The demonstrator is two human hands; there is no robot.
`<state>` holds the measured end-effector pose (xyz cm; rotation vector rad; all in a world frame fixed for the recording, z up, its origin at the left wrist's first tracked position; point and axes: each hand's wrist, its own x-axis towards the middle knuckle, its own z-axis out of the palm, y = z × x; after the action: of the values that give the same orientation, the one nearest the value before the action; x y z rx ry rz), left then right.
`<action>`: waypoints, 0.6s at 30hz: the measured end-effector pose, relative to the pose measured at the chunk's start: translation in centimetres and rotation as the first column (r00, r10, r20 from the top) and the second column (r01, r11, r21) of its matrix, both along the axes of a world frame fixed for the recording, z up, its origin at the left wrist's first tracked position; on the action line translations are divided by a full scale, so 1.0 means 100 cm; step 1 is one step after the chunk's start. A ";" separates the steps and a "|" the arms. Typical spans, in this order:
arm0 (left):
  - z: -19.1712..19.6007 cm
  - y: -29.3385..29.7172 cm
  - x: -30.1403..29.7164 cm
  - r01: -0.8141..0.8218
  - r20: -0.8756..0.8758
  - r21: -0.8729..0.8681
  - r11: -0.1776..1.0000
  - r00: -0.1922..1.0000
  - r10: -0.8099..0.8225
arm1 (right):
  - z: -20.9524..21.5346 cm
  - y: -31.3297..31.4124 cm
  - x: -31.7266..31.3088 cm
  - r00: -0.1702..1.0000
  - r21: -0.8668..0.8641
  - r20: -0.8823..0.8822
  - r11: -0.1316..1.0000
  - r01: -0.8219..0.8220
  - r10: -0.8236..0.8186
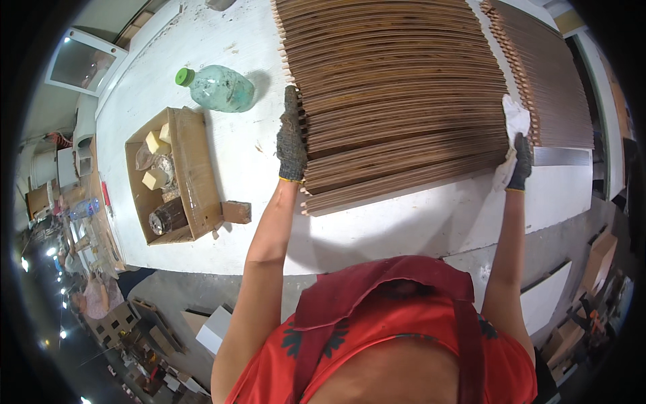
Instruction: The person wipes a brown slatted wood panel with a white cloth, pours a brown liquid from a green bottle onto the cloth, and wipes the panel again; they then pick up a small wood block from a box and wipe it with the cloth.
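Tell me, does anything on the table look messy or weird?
A little. The nearest brown strips have wider, darker gaps between them, while the ones farther away look packed more tightly, so the spacing seems uneven. The green-capped bottle looks grimy, with dark smudges. I can't see any spill.

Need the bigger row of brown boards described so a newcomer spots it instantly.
Start at the white tabletop, then go to the person's gloved left hand and right hand. Between them lies a wide row of thin brown boards, closely packed, with pale pegs along its left end. Unlike the greyer row to its right, it has a hand at either side.
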<state>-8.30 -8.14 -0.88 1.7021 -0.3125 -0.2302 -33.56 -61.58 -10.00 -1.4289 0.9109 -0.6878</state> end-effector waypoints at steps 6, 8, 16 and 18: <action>-0.009 0.014 -0.009 -0.055 -0.108 -0.350 0.935 0.994 0.018 | 0.038 0.020 0.019 0.999 0.165 0.032 0.986 0.035 -0.041; -0.004 0.031 -0.036 -0.011 -0.102 -0.370 0.929 0.994 -0.029 | 0.047 0.000 0.005 0.987 0.395 0.137 0.918 0.019 -0.080; 0.010 0.027 -0.118 -0.098 -0.064 0.014 0.995 0.993 0.099 | 0.059 -0.019 0.064 0.998 0.156 -0.054 0.988 -0.009 0.018; 0.009 0.014 -0.111 -0.229 -0.082 -0.062 0.971 0.971 0.224 | 0.061 -0.003 0.082 0.996 0.088 -0.053 0.993 -0.074 0.079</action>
<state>-19.39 -6.74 -0.01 1.6392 -0.0680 -0.1116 -25.31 -61.90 -3.89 -1.4044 0.9141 -0.5475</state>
